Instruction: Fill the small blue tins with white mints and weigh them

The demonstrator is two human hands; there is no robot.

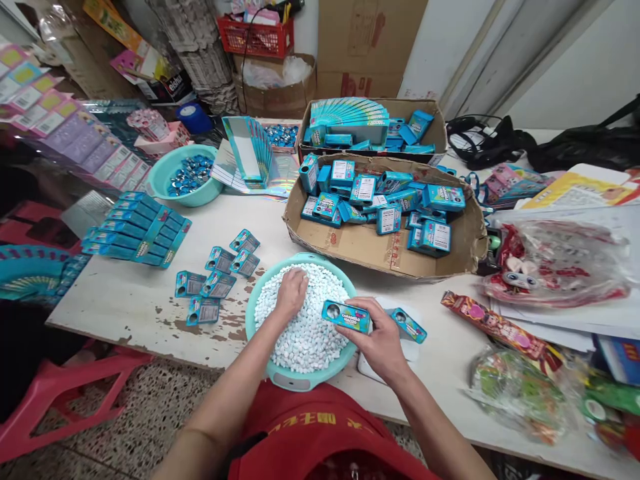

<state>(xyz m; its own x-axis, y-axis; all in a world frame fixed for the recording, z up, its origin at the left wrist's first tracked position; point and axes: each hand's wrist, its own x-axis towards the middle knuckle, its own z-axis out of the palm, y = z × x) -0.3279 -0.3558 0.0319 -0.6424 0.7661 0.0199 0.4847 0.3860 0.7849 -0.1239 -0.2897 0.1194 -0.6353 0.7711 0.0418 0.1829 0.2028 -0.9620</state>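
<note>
A turquoise basin (251, 320) full of small white candies (315, 360) stands at the table's front edge. My left hand (293, 293) is down in the candies, fingers curled together, with the fingertips partly hidden. My right hand (383, 337) grips a small blue candy box (345, 316) above the basin's right rim, thumb on top and fingers below. A round window shows in the box's printed face. Just right of that hand, another blue box (409, 325) lies on a white object (373, 369). Several similar boxes (219, 284) lie loose left of the basin.
Behind the basin, a cardboard tray (345, 244) holds several blue boxes, with another carton (440, 127) behind it. Stacked blue boxes (140, 230) and a smaller basin (160, 180) of shiny blue pieces stand left. Plastic-wrapped packs (520, 393) crowd the right. A red stool (65, 400) stands lower left.
</note>
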